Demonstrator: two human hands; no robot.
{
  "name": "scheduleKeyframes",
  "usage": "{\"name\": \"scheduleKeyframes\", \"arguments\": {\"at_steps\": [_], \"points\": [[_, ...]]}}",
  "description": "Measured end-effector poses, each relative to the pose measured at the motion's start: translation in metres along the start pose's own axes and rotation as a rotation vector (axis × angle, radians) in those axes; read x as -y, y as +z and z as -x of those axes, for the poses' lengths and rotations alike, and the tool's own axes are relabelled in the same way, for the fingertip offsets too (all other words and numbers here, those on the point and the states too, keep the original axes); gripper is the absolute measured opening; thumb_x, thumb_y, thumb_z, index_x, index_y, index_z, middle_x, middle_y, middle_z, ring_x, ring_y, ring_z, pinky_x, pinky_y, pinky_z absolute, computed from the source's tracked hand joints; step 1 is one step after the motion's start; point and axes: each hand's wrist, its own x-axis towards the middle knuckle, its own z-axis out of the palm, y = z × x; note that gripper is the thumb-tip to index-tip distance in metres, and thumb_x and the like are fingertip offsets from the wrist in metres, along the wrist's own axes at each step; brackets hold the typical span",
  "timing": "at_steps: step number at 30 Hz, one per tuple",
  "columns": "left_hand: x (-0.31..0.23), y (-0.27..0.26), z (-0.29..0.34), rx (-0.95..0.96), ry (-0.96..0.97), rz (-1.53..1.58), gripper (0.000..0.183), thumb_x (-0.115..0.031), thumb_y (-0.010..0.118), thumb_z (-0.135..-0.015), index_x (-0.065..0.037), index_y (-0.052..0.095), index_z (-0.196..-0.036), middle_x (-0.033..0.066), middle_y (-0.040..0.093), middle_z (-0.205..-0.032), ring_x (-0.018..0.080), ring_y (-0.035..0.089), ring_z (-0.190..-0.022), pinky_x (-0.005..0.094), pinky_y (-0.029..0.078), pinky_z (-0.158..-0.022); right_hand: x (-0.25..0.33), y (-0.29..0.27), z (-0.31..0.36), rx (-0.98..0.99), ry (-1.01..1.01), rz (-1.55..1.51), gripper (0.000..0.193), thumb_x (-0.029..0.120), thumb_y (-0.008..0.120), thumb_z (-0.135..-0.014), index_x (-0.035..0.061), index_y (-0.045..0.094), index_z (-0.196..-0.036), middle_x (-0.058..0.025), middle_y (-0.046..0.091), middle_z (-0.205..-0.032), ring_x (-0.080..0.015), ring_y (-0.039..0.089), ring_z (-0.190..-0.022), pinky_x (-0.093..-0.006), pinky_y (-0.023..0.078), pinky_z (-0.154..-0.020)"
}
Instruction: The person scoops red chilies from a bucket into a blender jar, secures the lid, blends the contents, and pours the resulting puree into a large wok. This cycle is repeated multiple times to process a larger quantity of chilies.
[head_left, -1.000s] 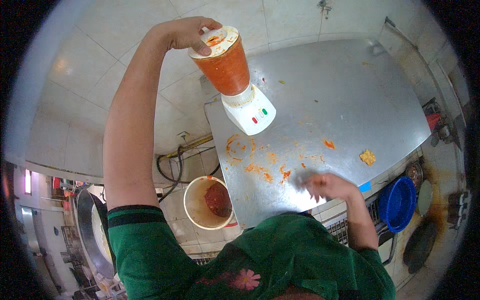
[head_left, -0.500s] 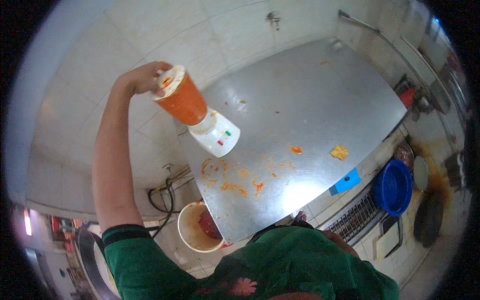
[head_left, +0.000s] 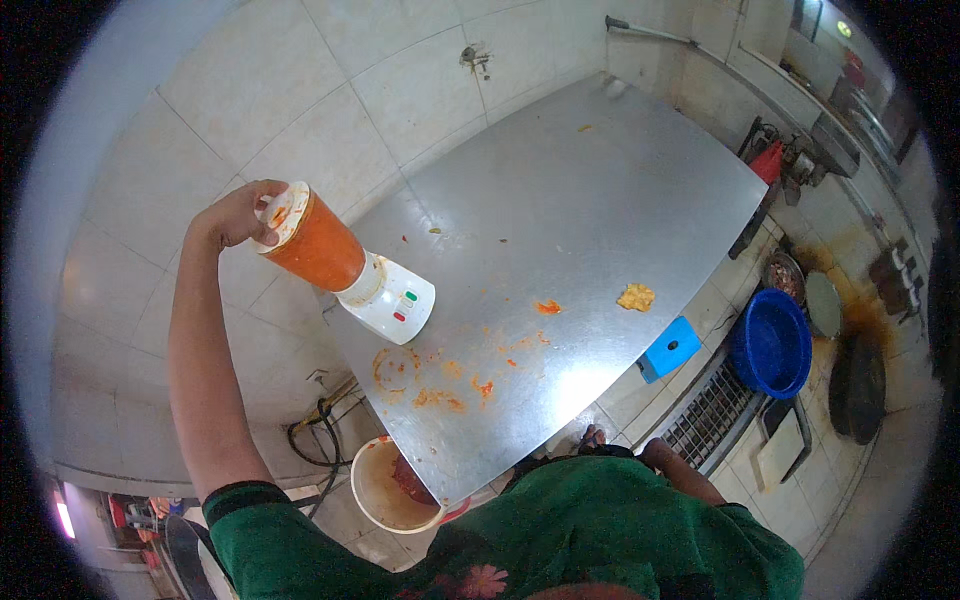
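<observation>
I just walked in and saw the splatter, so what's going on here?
A person's left hand is on the smeared white lid of a blender full of orange-red mixture. The blender stands on a metal table near its left edge. Red-orange smears and a yellow lump lie on the tabletop. A bucket with reddish contents sits below the table's near-left corner, partly hidden. The right hand is out of sight.
</observation>
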Motion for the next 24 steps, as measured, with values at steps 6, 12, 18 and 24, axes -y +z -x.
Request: {"name": "scheduleKeyframes", "arguments": {"at_steps": [6,12,18,24], "points": [[-0.006,-0.001,0.003,-0.001,-0.004,-0.032,0.097,0.010,0.083,-0.055,-0.015,0.052,-0.144,0.0143,0.058,-0.139,0.0317,0.051,-0.133,0.0460,0.038,-0.115,0.004,-0.010,0.017,0.006,-0.041,-0.222,0.045,0.045,0.081,-0.068,0.0019,0.074,-0.079,-0.0175,0.072,-0.080,-0.0284,0.069,-0.069,-0.0432,0.056,-0.068],[-0.001,-0.002,0.000,0.002,0.034,-0.066,0.095,0.010,0.081,-0.058,-0.014,0.051,-0.145,0.0144,0.056,-0.142,0.0325,0.051,-0.133,0.0462,0.039,-0.114,-0.017,0.025,-0.011,-0.339,0.077,-0.663,0.047,0.037,0.077,-0.075,0.0083,0.073,-0.112,-0.0152,0.075,-0.101,-0.0326,0.071,-0.089,-0.0400,0.057,-0.080],[0.000,-0.003,-0.002,0.037,0.009,-0.041,0.096,0.010,0.081,-0.058,-0.015,0.050,-0.145,0.0136,0.055,-0.144,0.0334,0.050,-0.135,0.0479,0.039,-0.115,-0.022,0.022,-0.017,-0.122,-0.323,-0.256,0.047,0.040,0.073,-0.080,0.0172,0.070,-0.121,-0.0137,0.071,-0.116,-0.0319,0.069,-0.098,-0.0422,0.057,-0.082],[-0.005,-0.003,0.001,0.043,0.017,-0.063,0.092,0.006,0.081,-0.060,-0.014,0.051,-0.144,0.0124,0.055,-0.145,0.0340,0.050,-0.135,0.0477,0.039,-0.115,0.004,-0.020,0.070,0.190,-0.192,-0.525,0.043,0.051,0.070,-0.087,0.0173,0.073,-0.113,-0.0035,0.071,-0.102,-0.0211,0.065,-0.084,-0.0430,0.056,-0.071]]}}
